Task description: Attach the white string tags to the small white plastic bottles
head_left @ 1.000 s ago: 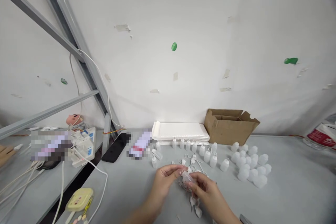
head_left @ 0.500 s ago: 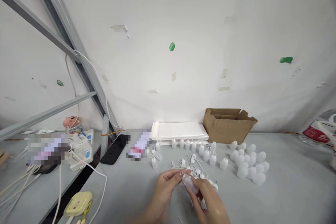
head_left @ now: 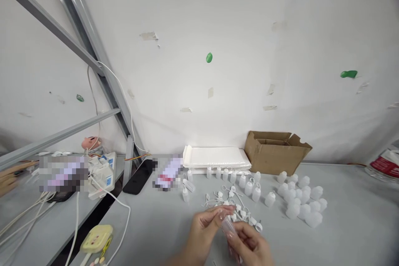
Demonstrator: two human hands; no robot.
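Near the bottom middle, a small translucent plastic bottle [head_left: 228, 226] is held at a tilt between both hands. My left hand [head_left: 204, 230] pinches its upper end with thumb and fingers. The lower part is gripped by my right hand [head_left: 251, 244], whose fingers are curled round it. Just beyond the hands lies a loose pile of white caps with looped stems [head_left: 238, 207]. Several capped small bottles [head_left: 242, 181] stand in a row behind that pile. Farther right, a cluster of translucent bottles [head_left: 299, 199] is heaped together; whether they bear caps I cannot tell.
White padded envelopes [head_left: 216, 156] and an open cardboard box [head_left: 276, 153] are against the wall. Leftward lie a black phone [head_left: 139, 177], a blurred-out phone [head_left: 168, 172], a power strip [head_left: 104, 174] with cables and a yellow case [head_left: 96, 237]. Another person's hand [head_left: 14, 178] reaches in at far left.
Both hands still hold the bottle, and my right hand has shifted its grip lower along it. The view has turned slightly left. The other person's hand has come farther into view.
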